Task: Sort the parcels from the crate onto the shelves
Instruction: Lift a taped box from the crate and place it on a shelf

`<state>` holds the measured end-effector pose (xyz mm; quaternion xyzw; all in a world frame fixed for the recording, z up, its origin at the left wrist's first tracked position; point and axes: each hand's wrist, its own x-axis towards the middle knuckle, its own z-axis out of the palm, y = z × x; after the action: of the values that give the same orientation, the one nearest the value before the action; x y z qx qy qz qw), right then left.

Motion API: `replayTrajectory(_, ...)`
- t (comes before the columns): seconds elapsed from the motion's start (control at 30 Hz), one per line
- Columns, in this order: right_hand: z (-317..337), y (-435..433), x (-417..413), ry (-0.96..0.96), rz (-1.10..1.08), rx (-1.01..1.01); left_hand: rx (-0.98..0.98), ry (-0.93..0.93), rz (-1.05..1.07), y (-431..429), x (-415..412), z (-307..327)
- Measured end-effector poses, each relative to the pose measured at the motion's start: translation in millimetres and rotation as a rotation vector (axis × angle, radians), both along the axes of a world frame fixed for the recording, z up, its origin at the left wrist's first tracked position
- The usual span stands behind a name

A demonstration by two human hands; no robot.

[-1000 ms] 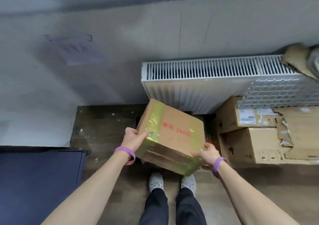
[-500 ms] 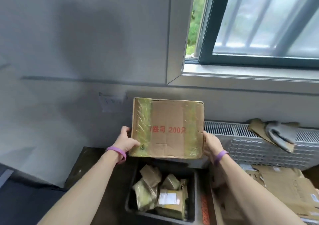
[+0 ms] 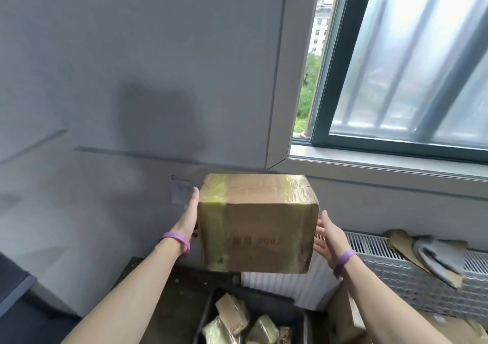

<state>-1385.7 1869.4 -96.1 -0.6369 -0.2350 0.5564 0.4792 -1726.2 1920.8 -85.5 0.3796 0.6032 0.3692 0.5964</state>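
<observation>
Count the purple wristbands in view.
2. The left wristband is on the wrist left of the taped box; the right wristband is on the wrist right of it.

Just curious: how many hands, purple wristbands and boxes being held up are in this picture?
Hands: 2, the left hand and the right hand
Purple wristbands: 2, the left wristband and the right wristband
Boxes held up: 1, the taped cardboard box
Total: 5
</observation>
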Motion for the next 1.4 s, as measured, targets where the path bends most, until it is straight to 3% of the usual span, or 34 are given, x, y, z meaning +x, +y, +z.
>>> replayTrajectory(0.1, 11.0, 1.8, -2.1, -0.026, -0.005, 0.029, 0.036, 0.042, 0.015, -8.2, 5.5, 17.9)
replayTrajectory(0.2, 20.4, -2.5, -2.4, 0.092, 0.001, 0.07, 0.086, 0.065, -0.01, -21.1, 16.9, 47.9)
replayTrajectory(0.37, -3.5, 2.8, 16.2, 0.116, -0.077, 0.1, 0.159, 0.12, -0.128, -28.9, 21.2, 53.9)
replayTrajectory(0.53, 17.8, -4.7, 7.6, 0.221, 0.014, 0.152, 0.08, 0.023, -0.076, -28.0, 24.9, 49.8)
replayTrajectory(0.67, 17.5, -4.2, 11.9, 0.231, -0.029, 0.186, 0.016, 0.079, -0.086, -12.9, 19.0, 36.3)
replayTrajectory(1.03, 1.3, 8.3, 17.7, 0.07, -0.031, 0.181, 0.043, 0.127, -0.148, -24.3, 29.7, 31.3)
replayTrajectory(1.4, 12.3, 20.1, -20.0, -0.024, 0.032, 0.189, 0.127, 0.171, -0.011, -32.2, -3.2, 22.4)
